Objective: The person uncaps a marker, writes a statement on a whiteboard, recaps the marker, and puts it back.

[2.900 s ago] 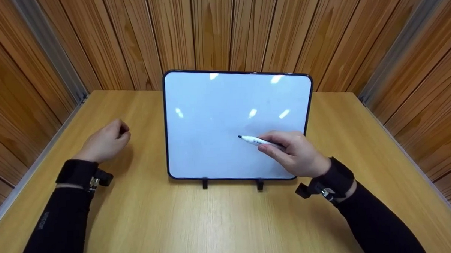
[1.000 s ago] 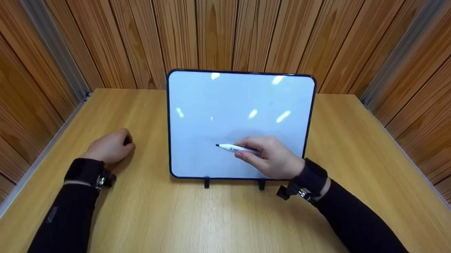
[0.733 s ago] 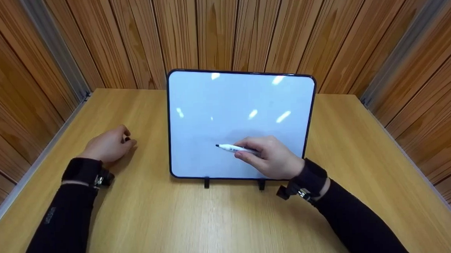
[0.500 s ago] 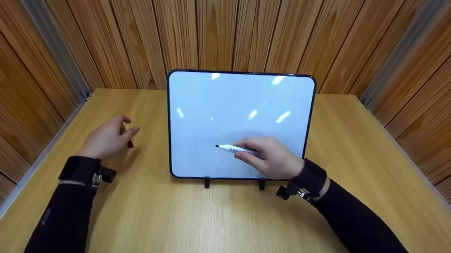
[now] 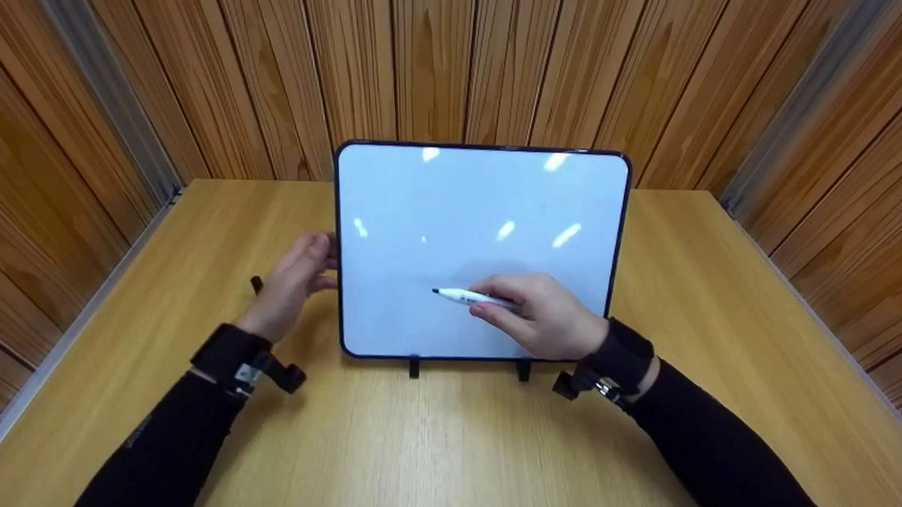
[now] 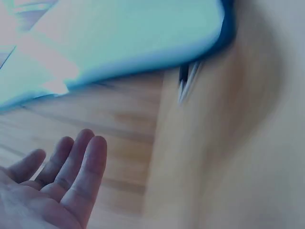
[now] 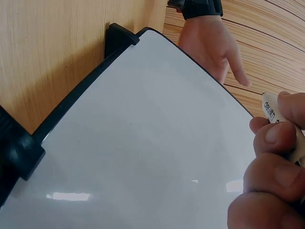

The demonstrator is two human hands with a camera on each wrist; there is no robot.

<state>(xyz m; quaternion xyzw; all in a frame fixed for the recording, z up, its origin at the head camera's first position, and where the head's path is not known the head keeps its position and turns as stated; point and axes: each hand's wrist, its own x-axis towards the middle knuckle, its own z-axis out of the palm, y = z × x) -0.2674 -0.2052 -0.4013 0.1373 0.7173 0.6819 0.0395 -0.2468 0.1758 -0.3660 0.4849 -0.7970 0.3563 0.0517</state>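
In the head view my right hand [image 5: 547,318] grips a white marker [image 5: 456,295], its dark tip uncapped and pointing left in front of the whiteboard [image 5: 419,209]. The board has a black frame and stands propped on the table. My left hand [image 5: 283,285] is at the board's left edge, its fingertips partly hidden behind it. In the left wrist view those fingers [image 6: 86,167] are spread and relaxed, with nothing in them. A small black marker cap [image 5: 256,283] is on the table just left of that hand.
Two black stand feet [image 5: 414,367] hold the board's lower edge. The wooden table [image 5: 443,449] reaches back to a wood-panelled wall [image 5: 429,59], with more panelled walls on both sides. Ceiling lights glint on the board.
My left hand uncurled, left the black cap on the table and moved right to the board's left edge. Earlier my right hand shifted left with the marker; since then it has stayed still.
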